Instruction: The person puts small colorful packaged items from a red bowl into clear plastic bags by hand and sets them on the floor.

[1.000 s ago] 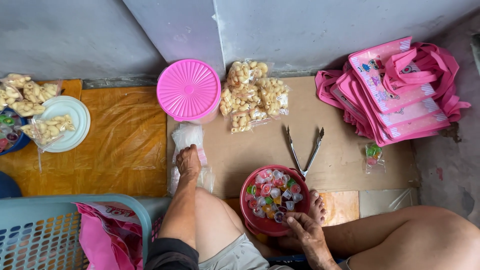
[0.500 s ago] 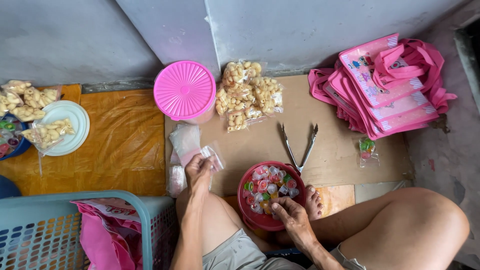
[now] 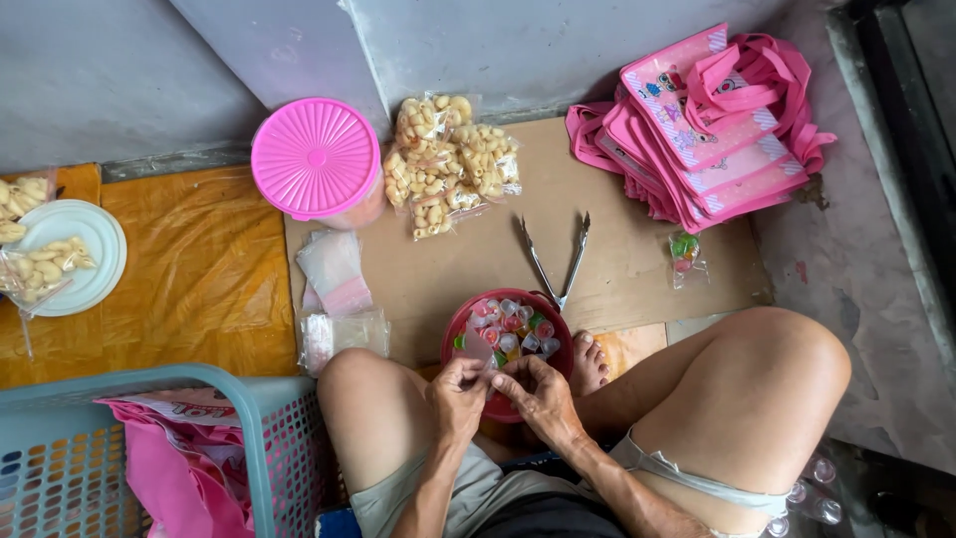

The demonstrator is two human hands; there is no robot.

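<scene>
Grey wall [image 3: 119,80] above cardboard-covered floor [image 3: 637,259].

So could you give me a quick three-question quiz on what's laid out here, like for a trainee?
1. True or false: the metal tongs lie on the cardboard, held by no hand.
2. Where are both hands? A) on the pink lid B) together over the red bowl of small sweets C) in the blue basket
3. What colour are the stacked bags?

Key: 1 true; 2 B; 3 pink.
</scene>
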